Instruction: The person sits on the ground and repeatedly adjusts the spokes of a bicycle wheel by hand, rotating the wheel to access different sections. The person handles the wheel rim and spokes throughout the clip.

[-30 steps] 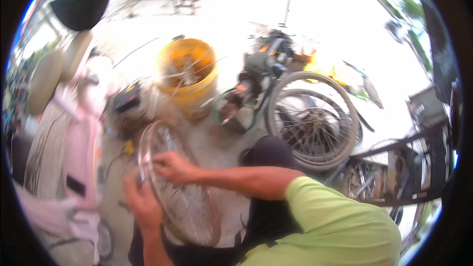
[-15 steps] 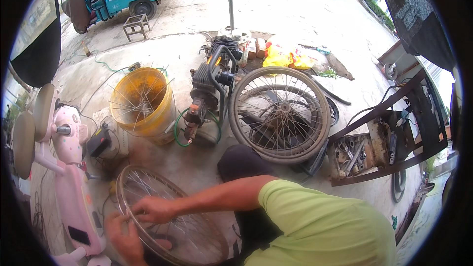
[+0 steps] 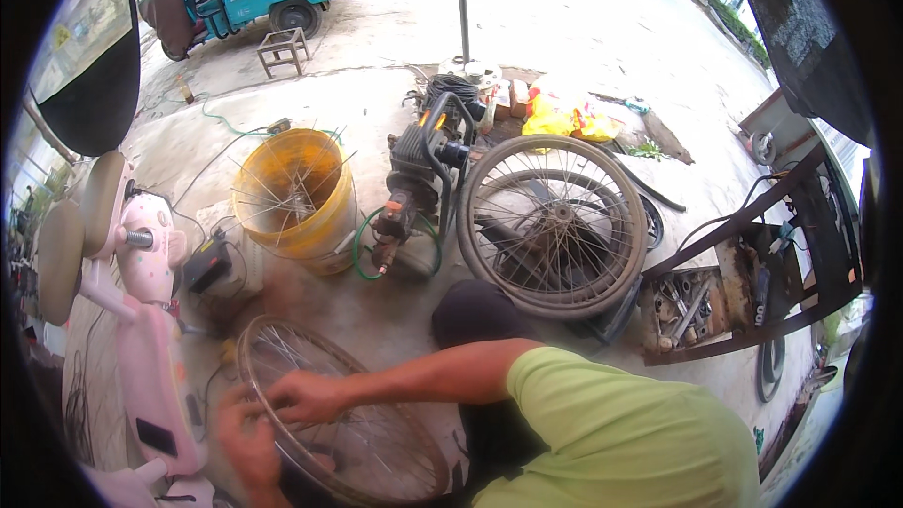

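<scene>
A rusty spoked wheel rim (image 3: 299,459) without a tyre leans at a slant near the lower left. My right hand (image 3: 315,397) reaches across from the right, its fingers closed on the rim's left side. Just outside that same stretch of rim, my left hand (image 3: 250,447) has its fingers bent together in a pinch. Motion blurs it, and anything small between those fingers cannot be made out. Thin spokes (image 3: 372,442) show inside the rim, partly behind my right hand and forearm.
A yellow bucket (image 3: 329,230) holds a hub with loose spokes. An air compressor (image 3: 414,165) stands beside it. Tyred wheels (image 3: 632,268) lie stacked to the right, near a metal frame with a tool tray (image 3: 687,310). A pink scooter (image 3: 155,376) stands at left.
The whole view has shifted slightly, so things sit further right. My left fingers have drawn a little away from the right ones. My right hand keeps its place at the rim.
</scene>
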Demonstrator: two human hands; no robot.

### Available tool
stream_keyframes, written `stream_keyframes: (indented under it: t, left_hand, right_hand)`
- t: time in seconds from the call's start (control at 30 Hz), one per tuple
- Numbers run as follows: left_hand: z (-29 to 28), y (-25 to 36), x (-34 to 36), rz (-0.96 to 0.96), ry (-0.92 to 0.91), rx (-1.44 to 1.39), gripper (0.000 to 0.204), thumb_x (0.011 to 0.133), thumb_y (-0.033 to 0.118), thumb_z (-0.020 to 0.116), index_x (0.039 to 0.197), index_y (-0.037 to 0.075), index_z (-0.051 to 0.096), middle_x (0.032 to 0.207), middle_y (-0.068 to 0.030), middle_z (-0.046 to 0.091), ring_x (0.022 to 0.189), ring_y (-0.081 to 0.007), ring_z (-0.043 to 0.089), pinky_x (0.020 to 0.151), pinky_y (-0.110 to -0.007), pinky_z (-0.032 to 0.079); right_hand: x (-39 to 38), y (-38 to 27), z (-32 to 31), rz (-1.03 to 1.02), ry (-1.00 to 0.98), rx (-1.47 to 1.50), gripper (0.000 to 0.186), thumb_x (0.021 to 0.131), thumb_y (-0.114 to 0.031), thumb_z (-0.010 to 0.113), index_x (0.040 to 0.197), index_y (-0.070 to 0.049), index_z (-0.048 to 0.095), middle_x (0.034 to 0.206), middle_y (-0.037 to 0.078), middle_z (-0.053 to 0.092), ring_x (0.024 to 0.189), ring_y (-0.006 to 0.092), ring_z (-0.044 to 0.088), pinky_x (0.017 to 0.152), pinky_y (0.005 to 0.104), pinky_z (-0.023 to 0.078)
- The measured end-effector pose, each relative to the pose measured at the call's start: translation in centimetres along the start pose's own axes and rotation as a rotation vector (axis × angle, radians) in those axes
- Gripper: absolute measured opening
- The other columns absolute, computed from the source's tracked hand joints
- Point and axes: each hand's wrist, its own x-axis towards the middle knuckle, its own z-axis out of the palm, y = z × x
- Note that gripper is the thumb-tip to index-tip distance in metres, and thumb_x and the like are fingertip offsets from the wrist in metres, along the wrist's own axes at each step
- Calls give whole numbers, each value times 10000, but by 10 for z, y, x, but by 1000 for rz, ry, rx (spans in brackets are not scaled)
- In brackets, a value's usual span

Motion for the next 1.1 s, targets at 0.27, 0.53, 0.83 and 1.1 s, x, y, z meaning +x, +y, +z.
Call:
stream_keyframes:
  t: [0.27,0.53,0.83,1.1]
  left_hand:
    - [-2,13,-3,-69,100,101,105,817,-44,697,915,-33,660,1364,-207,631,1301,-355,595,1151,-448,420]
    - [2,9,-1,-47,25,79,181,780,-43,705,958,-9,696,1342,-205,656,1261,-401,615,1090,-469,478]
    - [5,6,8,9,126,264,162,803,70,736,943,-8,708,1367,-244,662,1282,-425,616,1124,-477,462]
    - [-6,-2,4,23,150,152,166,830,84,723,987,29,734,1304,-178,698,1264,-379,626,1101,-461,483]
  right_hand:
    - [6,9,2,32,-53,14,375,1029,-232,705,1336,-18,698,1116,233,769,972,209,740,876,399,567]
    - [2,-1,-7,77,-99,-49,390,1023,-255,716,1330,-16,702,1071,203,780,937,181,717,859,390,571]
    - [0,0,-8,34,10,-30,359,1018,-203,686,1311,3,707,1109,156,790,992,166,699,885,376,577]
    - [10,-5,6,172,22,181,262,1063,-187,688,1197,36,721,1028,32,750,964,92,653,859,315,561]
